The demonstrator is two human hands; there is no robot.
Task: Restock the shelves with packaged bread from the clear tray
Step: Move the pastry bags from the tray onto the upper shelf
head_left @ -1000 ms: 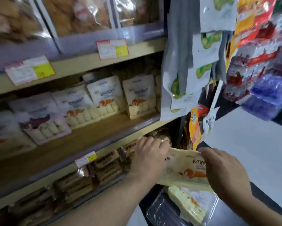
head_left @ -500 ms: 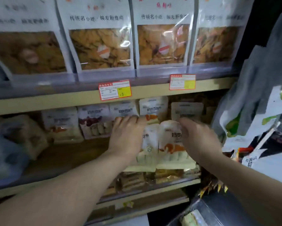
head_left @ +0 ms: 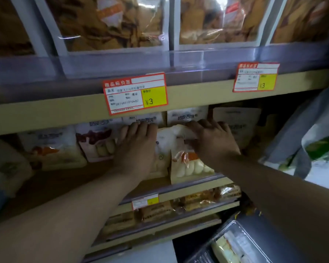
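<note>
Shop shelving is filling the view, tiered and dim, with a middle shelf (head_left: 45, 185) being stocked under a lip carrying a price tag (head_left: 135, 93). Fingertips of the left hand (head_left: 136, 149) are being pressed flat, close together, against the top of a bread packet (head_left: 162, 149), while the fingers of the right hand (head_left: 213, 141) are being curled over the upper edge of a second bread packet (head_left: 190, 166) just beside it; whether either packet is truly being pinched cannot be told. Both packets are being stood upright at the shelf's front edge, in front of a back row of packets (head_left: 186, 114) leaning against the rear. By judgement, the placing step is being carried out: the packets are being pushed back and squared. Next, the hands are likely needing to be drawn out and lowered to the clear tray (head_left: 241, 243) at bottom right, where more wrapped bread is lying. Headroom is being limited by the lip above, and hanging bags (head_left: 311, 133) are crowding the right side; open board is being left to the left of the hands.
</note>
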